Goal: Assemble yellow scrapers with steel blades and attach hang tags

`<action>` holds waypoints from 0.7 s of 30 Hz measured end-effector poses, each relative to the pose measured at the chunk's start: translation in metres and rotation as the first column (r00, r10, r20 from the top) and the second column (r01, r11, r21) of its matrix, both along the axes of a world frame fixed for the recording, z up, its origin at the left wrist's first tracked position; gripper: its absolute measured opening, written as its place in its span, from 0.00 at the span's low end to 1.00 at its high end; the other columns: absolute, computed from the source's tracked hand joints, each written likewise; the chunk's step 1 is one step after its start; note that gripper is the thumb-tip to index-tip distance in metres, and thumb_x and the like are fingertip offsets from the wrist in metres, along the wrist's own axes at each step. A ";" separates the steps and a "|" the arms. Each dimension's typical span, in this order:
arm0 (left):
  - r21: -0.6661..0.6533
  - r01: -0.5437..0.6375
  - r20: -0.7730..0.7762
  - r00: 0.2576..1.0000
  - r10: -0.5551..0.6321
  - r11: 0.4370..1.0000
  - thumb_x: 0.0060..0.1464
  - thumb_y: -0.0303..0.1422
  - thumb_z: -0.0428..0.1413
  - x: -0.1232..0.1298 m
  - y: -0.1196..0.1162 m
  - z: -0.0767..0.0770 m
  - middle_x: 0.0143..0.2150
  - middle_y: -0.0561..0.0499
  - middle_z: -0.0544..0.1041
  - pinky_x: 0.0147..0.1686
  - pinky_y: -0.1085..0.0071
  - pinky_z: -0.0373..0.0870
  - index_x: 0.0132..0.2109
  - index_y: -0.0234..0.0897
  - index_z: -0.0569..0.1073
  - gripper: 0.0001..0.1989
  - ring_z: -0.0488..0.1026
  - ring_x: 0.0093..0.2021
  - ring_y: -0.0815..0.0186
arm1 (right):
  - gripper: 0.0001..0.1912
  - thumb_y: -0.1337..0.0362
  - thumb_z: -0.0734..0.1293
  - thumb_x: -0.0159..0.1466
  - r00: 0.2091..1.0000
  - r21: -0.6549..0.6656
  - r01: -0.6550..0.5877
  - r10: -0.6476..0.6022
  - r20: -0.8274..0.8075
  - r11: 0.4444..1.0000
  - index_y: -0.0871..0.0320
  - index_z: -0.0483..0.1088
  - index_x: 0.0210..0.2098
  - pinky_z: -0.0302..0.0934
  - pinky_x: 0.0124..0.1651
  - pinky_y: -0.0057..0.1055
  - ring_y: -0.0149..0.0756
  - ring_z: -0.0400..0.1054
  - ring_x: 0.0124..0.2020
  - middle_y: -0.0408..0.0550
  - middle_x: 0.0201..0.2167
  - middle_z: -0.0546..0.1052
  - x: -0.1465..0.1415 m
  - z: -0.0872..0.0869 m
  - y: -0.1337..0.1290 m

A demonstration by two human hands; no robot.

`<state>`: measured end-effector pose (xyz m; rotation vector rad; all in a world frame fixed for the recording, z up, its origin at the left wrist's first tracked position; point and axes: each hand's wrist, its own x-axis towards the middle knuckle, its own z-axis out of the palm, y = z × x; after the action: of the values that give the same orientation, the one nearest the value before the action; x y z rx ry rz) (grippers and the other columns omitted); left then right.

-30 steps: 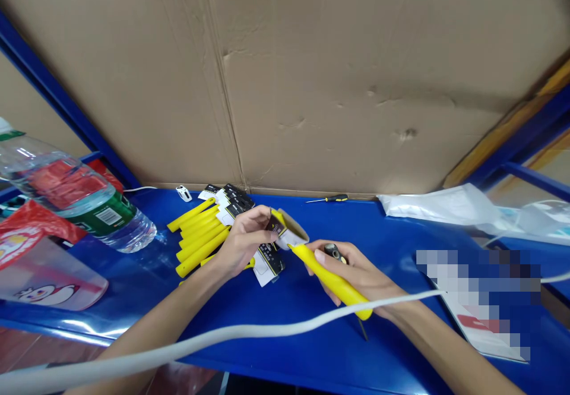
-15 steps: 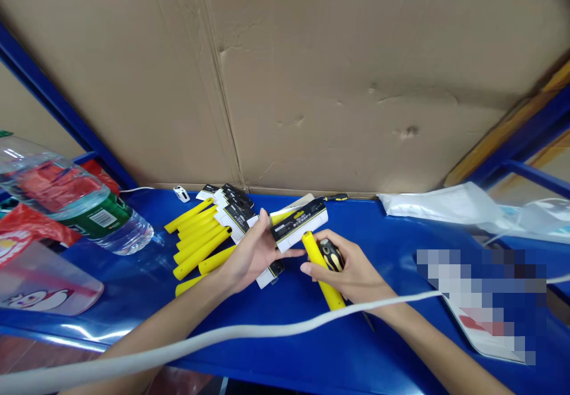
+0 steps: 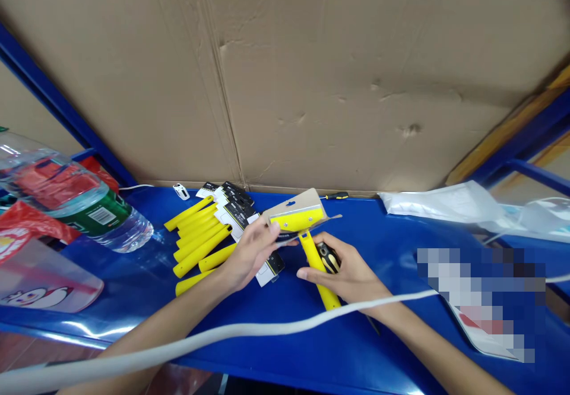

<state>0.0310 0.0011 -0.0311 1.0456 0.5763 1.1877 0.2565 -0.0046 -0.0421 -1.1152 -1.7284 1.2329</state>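
Note:
My left hand (image 3: pixel 252 252) grips a yellow scraper head (image 3: pixel 296 221) with two screws, which sits in a folded card sleeve (image 3: pixel 307 199). Fingers of my right hand (image 3: pixel 347 270) wrap round a yellow tube handle (image 3: pixel 315 258). The same hand keeps a black-and-yellow screwdriver (image 3: pixel 328 257) against its palm, with the shaft pointing down towards me. The handle's upper end lies right at the lower edge of the scraper head; whether they are joined I cannot tell. Left of my hands lie several yellow handles (image 3: pixel 200 249) beside several black-and-white carded pieces (image 3: pixel 236 214).
Another screwdriver (image 3: pixel 337 195) lies at the back by the cardboard wall (image 3: pixel 312 86). A water bottle (image 3: pixel 102 211) and a plastic cup (image 3: pixel 48 282) stand left. A white cable (image 3: pixel 249 331) crosses in front of my forearms. White plastic packaging (image 3: pixel 427 200) lies right, near a partly blurred flat object (image 3: pixel 485 335).
My left hand has turned the carded scraper head over, so its yellow side with the screws now shows instead of the black print. My right hand has barely moved.

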 end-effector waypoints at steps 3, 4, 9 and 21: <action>-0.140 -0.093 0.042 0.994 0.100 0.986 0.70 0.51 0.65 0.003 0.007 -0.001 0.61 0.36 0.86 0.63 0.50 0.80 0.57 0.35 0.86 0.24 0.80 0.67 0.42 | 0.22 0.49 0.83 0.61 0.998 -0.100 -0.039 0.035 -0.044 0.994 0.55 0.77 0.43 0.64 0.34 0.32 0.34 0.70 0.30 0.39 0.29 0.77 0.002 0.007 -0.003; -0.187 -0.117 0.047 0.991 0.128 0.975 0.69 0.52 0.66 0.003 0.009 -0.002 0.59 0.37 0.87 0.62 0.51 0.82 0.55 0.35 0.86 0.24 0.81 0.65 0.43 | 0.21 0.49 0.83 0.62 0.995 -0.146 -0.066 0.054 -0.082 0.987 0.55 0.76 0.43 0.64 0.33 0.31 0.34 0.71 0.29 0.38 0.28 0.77 0.003 0.009 -0.004; -0.258 -0.177 0.040 0.980 0.193 0.950 0.67 0.48 0.70 0.003 0.014 -0.004 0.55 0.39 0.88 0.58 0.55 0.83 0.51 0.33 0.85 0.20 0.83 0.60 0.48 | 0.28 0.52 0.86 0.58 0.960 -0.312 -0.168 0.083 -0.267 0.935 0.53 0.73 0.49 0.71 0.32 0.32 0.37 0.78 0.28 0.38 0.30 0.80 0.004 0.009 -0.006; -0.078 -0.298 -0.225 0.935 0.274 0.951 0.62 0.52 0.72 -0.003 0.019 -0.017 0.48 0.48 0.82 0.48 0.68 0.78 0.51 0.39 0.82 0.23 0.78 0.47 0.64 | 0.24 0.57 0.76 0.72 1.000 0.366 0.006 -0.004 -0.005 0.931 0.49 0.79 0.66 0.76 0.64 0.41 0.45 0.83 0.58 0.49 0.61 0.85 0.008 0.002 -0.008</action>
<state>0.0276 0.0203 -0.0482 1.0218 0.9790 1.2885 0.2647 -0.0121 -0.0399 -0.8911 -1.8555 0.8580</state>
